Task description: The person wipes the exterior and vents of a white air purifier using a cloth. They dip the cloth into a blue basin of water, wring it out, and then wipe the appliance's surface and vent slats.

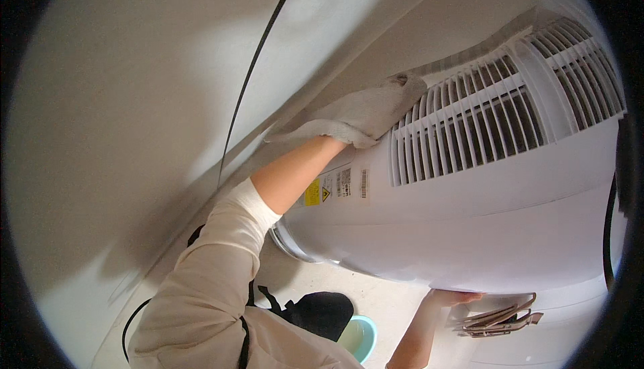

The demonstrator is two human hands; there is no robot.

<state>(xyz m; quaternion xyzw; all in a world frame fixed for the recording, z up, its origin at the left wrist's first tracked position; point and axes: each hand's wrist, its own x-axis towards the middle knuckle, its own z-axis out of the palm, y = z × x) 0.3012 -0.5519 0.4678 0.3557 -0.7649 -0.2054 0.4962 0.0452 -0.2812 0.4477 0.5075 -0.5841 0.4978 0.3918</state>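
Observation:
A tall, rounded white floor-standing air conditioner [453,228] with slatted grilles stands before me, seen tilted. My left hand [377,107] is covered by a grey cloth [352,112] and rests against the end of the grille [468,117], beside the wall; its fingers are hidden under the cloth. My right hand [453,297] lies against the lower side of the white casing in the picture, its fingers partly hidden by the casing. Stickers with a yellow warning label [312,192] are on the casing near my left forearm.
A light wall [126,92] runs along the left, with a black cable [254,67] across it. A light blue basin [371,339] holding cloudy liquid stands on the floor, by a black item [322,313]. Brown folded racks or hangers [503,318] are near my right hand.

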